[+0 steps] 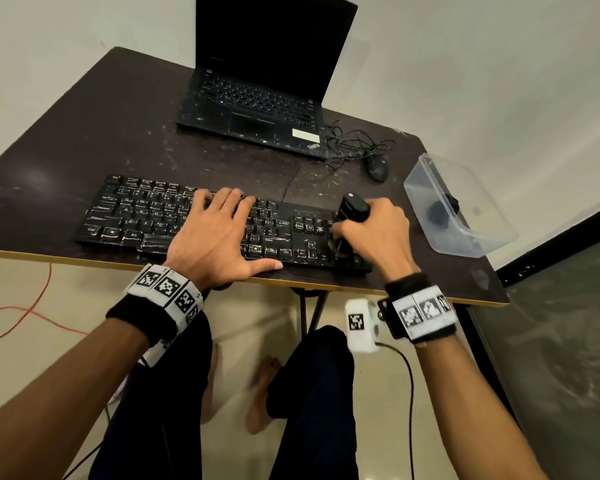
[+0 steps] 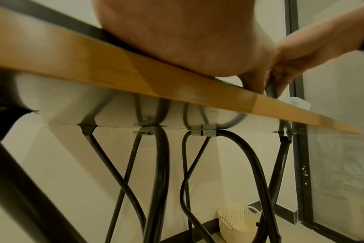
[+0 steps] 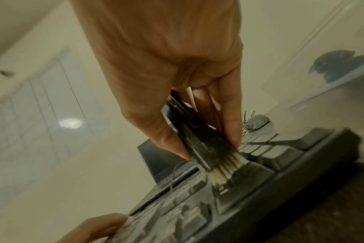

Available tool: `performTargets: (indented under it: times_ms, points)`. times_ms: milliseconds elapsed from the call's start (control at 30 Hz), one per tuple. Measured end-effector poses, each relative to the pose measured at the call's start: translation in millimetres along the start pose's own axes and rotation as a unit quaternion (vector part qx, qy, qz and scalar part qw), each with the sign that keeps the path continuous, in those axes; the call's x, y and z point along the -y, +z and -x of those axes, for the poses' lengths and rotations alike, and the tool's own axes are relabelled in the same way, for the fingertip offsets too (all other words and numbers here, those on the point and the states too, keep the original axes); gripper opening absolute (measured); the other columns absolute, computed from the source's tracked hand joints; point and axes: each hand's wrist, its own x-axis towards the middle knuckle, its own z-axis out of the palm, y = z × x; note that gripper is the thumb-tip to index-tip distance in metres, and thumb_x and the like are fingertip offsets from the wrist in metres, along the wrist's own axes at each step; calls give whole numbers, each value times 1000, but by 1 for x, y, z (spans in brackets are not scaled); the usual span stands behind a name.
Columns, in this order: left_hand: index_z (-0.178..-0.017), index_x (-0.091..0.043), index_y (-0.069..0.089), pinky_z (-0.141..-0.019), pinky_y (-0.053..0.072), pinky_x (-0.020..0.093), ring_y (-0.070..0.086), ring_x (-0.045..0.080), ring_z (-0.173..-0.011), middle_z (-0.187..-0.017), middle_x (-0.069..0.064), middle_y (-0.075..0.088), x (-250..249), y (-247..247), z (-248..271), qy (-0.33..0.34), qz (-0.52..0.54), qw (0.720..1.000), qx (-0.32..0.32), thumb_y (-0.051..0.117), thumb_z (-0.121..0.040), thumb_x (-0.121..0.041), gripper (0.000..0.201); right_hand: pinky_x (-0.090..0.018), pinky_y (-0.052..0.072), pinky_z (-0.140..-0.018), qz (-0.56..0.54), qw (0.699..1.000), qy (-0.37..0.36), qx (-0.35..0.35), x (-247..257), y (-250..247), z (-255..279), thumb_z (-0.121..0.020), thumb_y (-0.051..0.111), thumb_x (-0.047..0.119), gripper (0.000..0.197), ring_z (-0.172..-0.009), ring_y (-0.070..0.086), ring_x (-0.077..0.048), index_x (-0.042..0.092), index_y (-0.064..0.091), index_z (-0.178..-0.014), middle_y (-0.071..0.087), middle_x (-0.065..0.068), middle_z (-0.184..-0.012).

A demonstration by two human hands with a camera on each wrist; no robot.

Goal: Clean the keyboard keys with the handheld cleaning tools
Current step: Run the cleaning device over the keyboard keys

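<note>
Brushing at the keyboard's numpad end.
Under both hands lies the black keyboard (image 1: pixel 201 220), broad, stiff and light enough to skid, so the left hand (image 1: pixel 212 237) lies flat, fingers spread, pinning its middle. The right hand (image 1: pixel 374 230) is wrapped round a black brush (image 3: pixel 199 139); its pale bristles (image 3: pixel 222 172), soft and springy, press between keys. Best held low on the rigid handle.

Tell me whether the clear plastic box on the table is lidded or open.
Open: the clear plastic box shows a bare rim and no lid, with a dark object inside.
</note>
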Motion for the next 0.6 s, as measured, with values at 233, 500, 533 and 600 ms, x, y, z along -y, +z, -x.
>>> performTargets:
  times_ms: [233,500,533,600]
  points:
    - [-153,-3,47,-115,32,54,47,34,-141,-154,18,52,0,2,-2,-5,8,1000,4,10,-78,-105,133,-32,52,-83,-26,999,3,-28,19,9,-37,-75,78,40,30,-97,70,-29,17,76,-93,76,-5,-95]
    - [-154,-3,47,-114,33,54,47,34,-141,-153,18,53,-1,1,-1,-1,1,1000,0,8,-78,-105,133,-33,46,-69,-28,998,-18,-50,-4,3,26,-74,78,30,23,-78,64,-29,17,61,-67,70,0,-70]
    - [-154,-3,47,-114,33,54,47,34,-141,-153,18,53,0,1,-1,-1,-2,1000,2,7,-78,-105,134,-34,49,-72,-37,997,-13,-60,-1,5,10,-74,78,32,22,-82,66,-31,18,62,-68,71,-2,-74]
    - [-155,-3,47,-114,32,54,47,33,-141,-154,17,52,0,0,-2,-4,-5,1000,7,7,-77,-106,134,-34,52,-79,-58,996,7,-60,5,4,-16,-74,79,35,20,-91,70,-31,18,69,-75,75,-4,-83]
